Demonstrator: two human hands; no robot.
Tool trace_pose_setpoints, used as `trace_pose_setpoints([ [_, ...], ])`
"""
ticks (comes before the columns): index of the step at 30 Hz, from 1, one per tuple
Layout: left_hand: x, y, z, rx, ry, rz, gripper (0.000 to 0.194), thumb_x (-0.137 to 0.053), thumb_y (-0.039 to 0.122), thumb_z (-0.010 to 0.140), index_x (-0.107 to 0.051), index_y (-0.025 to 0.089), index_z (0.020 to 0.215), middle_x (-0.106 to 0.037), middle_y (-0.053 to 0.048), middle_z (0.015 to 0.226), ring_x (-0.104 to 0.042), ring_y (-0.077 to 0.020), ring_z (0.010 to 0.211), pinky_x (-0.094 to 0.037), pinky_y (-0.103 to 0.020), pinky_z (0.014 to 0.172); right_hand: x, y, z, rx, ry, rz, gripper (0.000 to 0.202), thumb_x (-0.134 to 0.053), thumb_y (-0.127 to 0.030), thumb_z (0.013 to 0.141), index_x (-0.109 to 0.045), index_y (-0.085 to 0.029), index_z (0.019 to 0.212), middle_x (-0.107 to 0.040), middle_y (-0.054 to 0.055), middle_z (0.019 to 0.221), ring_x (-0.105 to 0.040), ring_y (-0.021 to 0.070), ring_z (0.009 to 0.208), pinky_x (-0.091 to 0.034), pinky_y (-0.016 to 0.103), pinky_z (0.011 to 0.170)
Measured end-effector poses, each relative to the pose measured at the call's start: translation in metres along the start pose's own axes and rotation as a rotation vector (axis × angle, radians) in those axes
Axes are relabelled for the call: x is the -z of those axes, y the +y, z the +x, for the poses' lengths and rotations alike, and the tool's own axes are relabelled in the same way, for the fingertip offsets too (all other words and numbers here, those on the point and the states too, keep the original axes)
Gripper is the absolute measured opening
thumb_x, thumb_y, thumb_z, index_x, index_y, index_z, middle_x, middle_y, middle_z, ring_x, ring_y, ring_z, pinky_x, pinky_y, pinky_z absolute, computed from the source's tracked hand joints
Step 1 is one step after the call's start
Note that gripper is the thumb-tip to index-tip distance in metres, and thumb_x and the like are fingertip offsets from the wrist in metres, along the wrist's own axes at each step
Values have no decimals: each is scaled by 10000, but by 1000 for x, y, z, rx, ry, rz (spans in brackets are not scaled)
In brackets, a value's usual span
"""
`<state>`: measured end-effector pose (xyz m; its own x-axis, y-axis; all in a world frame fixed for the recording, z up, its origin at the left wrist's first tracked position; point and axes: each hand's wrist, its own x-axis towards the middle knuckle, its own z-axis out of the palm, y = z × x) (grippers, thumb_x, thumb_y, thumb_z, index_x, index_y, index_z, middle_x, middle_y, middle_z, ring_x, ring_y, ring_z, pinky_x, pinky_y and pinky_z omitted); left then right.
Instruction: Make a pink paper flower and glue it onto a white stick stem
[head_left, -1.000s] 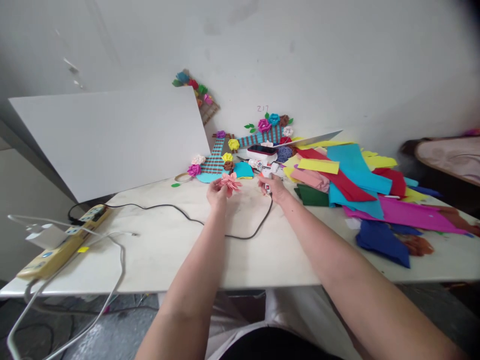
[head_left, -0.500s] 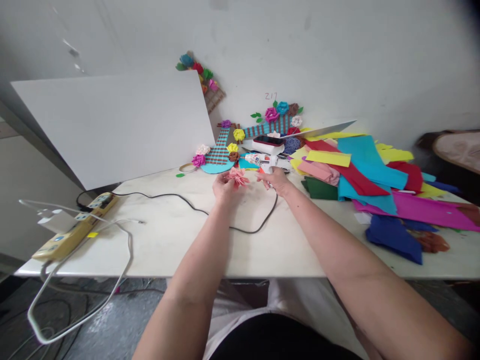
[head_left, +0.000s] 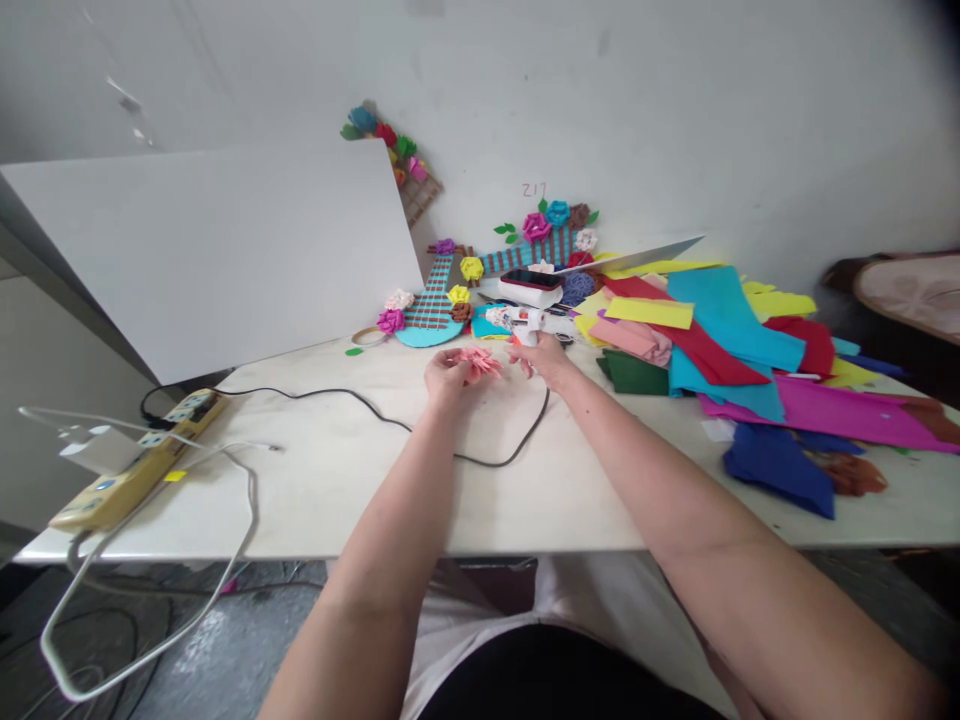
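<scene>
My left hand (head_left: 447, 375) is closed on a pink paper flower (head_left: 481, 364) with fringed petals, held just over the table. To its right, my right hand (head_left: 541, 360) wraps the handle of a white glue gun (head_left: 523, 322), whose patterned front end points left above the flower. A black cord (head_left: 499, 464) runs from under the right hand across the table. Behind the hands stands a blue cardboard shape (head_left: 430, 318) with brown strips and paper flowers. My fingers partly hide the glue gun's handle.
On the left lie a yellow power strip (head_left: 135, 465) and a white cable (head_left: 250, 500). A large white board (head_left: 225, 250) leans at the back left. Coloured paper sheets (head_left: 735, 330) pile up at right. A phone on a white box (head_left: 531, 288) sits behind the glue gun.
The pink flower has turned slightly in my left hand, its petals now facing more to the right. My right hand still holds the glue gun. The whole view has shifted a little.
</scene>
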<state>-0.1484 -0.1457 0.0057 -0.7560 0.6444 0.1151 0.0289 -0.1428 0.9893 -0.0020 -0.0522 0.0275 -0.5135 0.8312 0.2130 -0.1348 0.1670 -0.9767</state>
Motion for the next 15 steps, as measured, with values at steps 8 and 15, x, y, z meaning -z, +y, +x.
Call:
trace_pose_setpoints([
  [8, 1, 2, -2, -32, 104, 56, 229, -629, 145, 607, -614, 142, 835, -658, -29, 678, -633, -157, 604, -500, -251, 569, 7, -11, -7, 9, -185, -133, 259, -709, -350, 692, -567, -134, 704, -601, -12, 548, -379, 40, 325, -296, 194, 299],
  [15, 7, -7, 5, -79, 205, 274, 207, -637, 184, 656, -658, 177, 862, -713, -51, 813, -676, -174, 736, -516, -270, 700, 10, -10, -9, 40, -294, -281, 283, -686, -387, 729, -572, -133, 674, -623, 5, 579, -375, 35, 327, -308, 199, 323],
])
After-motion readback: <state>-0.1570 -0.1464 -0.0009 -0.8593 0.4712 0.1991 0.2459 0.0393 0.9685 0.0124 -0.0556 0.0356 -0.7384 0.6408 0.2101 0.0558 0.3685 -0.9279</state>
